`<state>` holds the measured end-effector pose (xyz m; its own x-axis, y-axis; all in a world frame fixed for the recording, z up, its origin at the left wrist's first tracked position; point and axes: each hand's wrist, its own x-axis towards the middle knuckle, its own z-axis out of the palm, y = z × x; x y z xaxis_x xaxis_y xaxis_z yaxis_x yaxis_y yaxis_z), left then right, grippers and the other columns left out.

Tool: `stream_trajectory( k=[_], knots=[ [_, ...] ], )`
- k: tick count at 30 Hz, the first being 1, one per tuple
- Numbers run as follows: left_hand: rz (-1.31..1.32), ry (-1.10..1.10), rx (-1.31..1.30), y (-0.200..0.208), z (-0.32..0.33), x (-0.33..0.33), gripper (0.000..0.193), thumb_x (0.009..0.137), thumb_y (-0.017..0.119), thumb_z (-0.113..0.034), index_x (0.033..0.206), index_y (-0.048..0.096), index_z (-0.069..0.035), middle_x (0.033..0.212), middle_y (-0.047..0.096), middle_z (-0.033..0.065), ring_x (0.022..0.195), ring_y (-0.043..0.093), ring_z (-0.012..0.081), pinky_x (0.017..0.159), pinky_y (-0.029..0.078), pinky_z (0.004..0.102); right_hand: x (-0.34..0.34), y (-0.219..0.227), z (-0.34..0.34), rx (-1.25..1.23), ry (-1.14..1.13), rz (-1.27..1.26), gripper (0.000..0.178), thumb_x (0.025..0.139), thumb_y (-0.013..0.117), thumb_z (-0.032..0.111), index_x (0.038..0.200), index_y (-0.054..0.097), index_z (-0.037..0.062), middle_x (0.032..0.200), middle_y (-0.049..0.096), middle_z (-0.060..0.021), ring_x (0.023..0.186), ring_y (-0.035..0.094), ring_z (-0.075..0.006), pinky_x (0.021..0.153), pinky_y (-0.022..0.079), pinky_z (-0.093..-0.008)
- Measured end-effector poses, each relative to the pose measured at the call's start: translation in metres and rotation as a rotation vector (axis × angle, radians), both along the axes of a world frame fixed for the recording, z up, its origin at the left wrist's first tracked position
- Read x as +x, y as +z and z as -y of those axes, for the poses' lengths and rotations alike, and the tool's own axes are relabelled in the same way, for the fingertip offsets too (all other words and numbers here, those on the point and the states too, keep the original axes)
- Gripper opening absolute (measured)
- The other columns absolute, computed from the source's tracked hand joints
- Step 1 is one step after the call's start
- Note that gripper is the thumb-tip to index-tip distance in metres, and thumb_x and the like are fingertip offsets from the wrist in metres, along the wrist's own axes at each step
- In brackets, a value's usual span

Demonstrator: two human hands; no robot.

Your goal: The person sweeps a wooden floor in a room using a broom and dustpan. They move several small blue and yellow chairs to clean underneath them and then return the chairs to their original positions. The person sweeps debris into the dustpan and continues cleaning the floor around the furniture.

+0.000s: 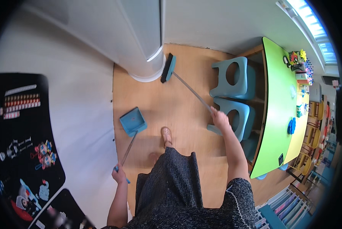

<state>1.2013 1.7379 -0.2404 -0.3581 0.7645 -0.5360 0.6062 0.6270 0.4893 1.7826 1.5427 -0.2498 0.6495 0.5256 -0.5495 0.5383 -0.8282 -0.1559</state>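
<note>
In my right hand (220,119), fingers wrapped round its metal handle, is a broom (172,68) with a teal head and dark bristles. Its head rests on the wood floor beside the base of a white round column (147,45). My left hand (119,174) grips the upper end of a long-handled dustpan (133,121), teal, with its pan near the left wall. A small mark shows inside the pan; I cannot make out what it is. The broom head and the dustpan are well apart.
Light blue chairs (229,82) stand at my right, tucked against a green-topped table (275,110) with a blue item (291,126) and flowers (302,55) on it. A black board (22,129) with crafts covers the left wall. My shoe (166,135) is on the wood floor (155,95).
</note>
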Motion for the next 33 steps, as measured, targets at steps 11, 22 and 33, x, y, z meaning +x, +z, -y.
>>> stream_trajectory(
  k=[11, 22, 33],
  knots=[
    [-0.158, -0.423, 0.173, 0.023, -0.055, 0.13, 0.026, 0.085, 0.061, -0.024, 0.089, 0.067, 0.001, 0.08, 0.067, 0.0125, 0.072, 0.063, 0.0232, 0.069, 0.048, 0.0341, 0.031, -0.125, 0.054, 0.264, -0.577, 0.106, 0.042, 0.091, 0.05, 0.029, 0.131, 0.05, 0.0152, 0.069, 0.063, -0.0126, 0.051, 0.061, -0.0258, 0.044, 0.049, -0.0364],
    [-0.369, -0.384, 0.151, 0.029, -0.067, 0.121, 0.029, 0.081, 0.063, -0.03, 0.085, 0.068, -0.002, 0.079, 0.068, 0.0155, 0.074, 0.064, 0.0316, 0.067, 0.048, 0.0401, -0.27, 0.047, 0.17, -0.059, -0.809, -0.45, 0.039, 0.093, 0.048, 0.02, 0.129, 0.05, 0.0062, 0.093, 0.066, -0.019, 0.09, 0.063, -0.0226, 0.079, 0.048, -0.034],
    [-0.339, -0.438, 0.155, 0.013, -0.069, 0.104, 0.033, 0.081, 0.059, -0.029, 0.075, 0.061, 0.003, 0.072, 0.065, 0.0178, 0.067, 0.061, 0.0352, 0.063, 0.045, 0.045, -0.147, -0.068, 0.06, 0.355, -0.911, -0.218, 0.03, 0.094, 0.044, 0.024, 0.12, 0.055, 0.0113, 0.066, 0.058, -0.0149, 0.052, 0.058, -0.0259, 0.046, 0.048, -0.0383]
  ],
)
